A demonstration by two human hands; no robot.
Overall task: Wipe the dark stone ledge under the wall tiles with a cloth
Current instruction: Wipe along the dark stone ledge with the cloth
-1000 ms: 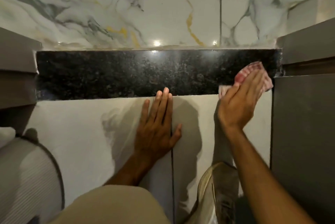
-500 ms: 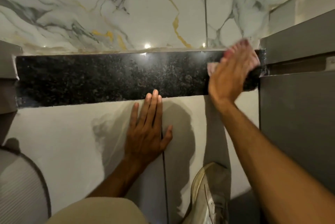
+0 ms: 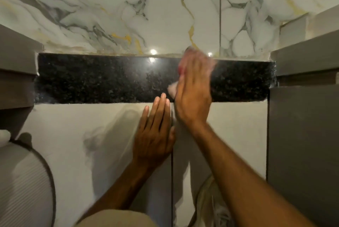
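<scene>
A dark speckled stone ledge runs across the view under white marble-patterned wall tiles. My right hand lies flat on the ledge a little right of its middle, pressing a pink and white cloth onto the stone. Most of the cloth is hidden under the palm and fingers; bits show at the left side and at the fingertips. My left hand rests flat with straight fingers on the pale panel below the ledge, its fingertips just under the ledge's front edge.
Grey cabinet blocks flank the ledge: one at the left, one at the right. A white ribbed rounded object sits at the lower left. A pale shoe shows at the bottom, between my arms.
My right hand has swept the cloth leftward along the ledge, from the right end toward the middle. My left hand stays flat on the panel below.
</scene>
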